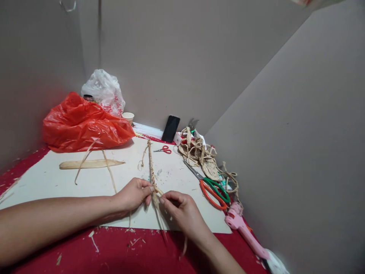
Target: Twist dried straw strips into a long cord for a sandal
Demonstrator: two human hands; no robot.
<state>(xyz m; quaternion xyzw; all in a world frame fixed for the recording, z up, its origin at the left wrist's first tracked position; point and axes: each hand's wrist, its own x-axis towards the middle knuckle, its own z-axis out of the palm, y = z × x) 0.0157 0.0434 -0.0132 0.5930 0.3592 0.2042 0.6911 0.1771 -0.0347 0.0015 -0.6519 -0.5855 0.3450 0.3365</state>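
Note:
A thin braid of dried plant fibre runs away from me over the white board, with loose strands fanning out at its near end. My left hand pinches the braid near that end. Close beside it, my right hand has thumb and forefinger closed on a pale fibre strand that angles off the braid to the right. Another strip hangs below the right hand. To the left lies a broad flat dried strip with narrow strips across it.
Large scissors, small red-handled scissors, and a pink glue gun lie to the right. Woven fibre pieces and a phone sit behind. A red plastic bag and paper cup are at back left. Grey walls enclose the table.

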